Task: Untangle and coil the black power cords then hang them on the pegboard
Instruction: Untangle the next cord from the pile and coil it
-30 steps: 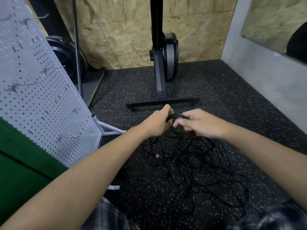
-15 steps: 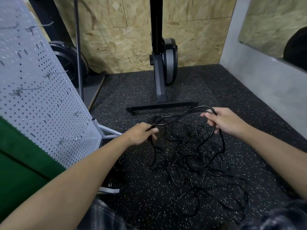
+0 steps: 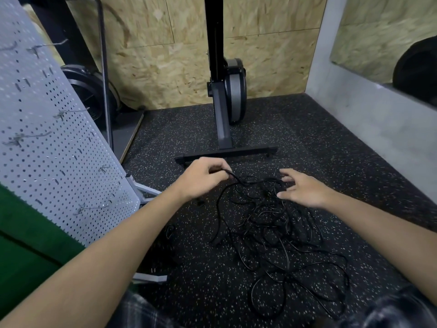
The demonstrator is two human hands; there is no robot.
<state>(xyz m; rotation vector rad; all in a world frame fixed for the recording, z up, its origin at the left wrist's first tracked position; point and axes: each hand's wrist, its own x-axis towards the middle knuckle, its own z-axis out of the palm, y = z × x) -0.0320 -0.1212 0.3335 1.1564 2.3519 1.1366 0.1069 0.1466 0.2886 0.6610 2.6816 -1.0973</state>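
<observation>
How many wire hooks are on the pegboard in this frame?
6 hooks: top-left edge, top, middle, left-middle, near the right edge, lowest. The pegboard runs out of frame leftward, so more may be hidden.

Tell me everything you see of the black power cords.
The black power cords lie in one loose tangle of thin, rubbery-looking loops on the speckled black floor, right of the pegboard. One strand rises to the left hand, which pinches it. The right hand hovers open above the heap; contact unclear.
</observation>
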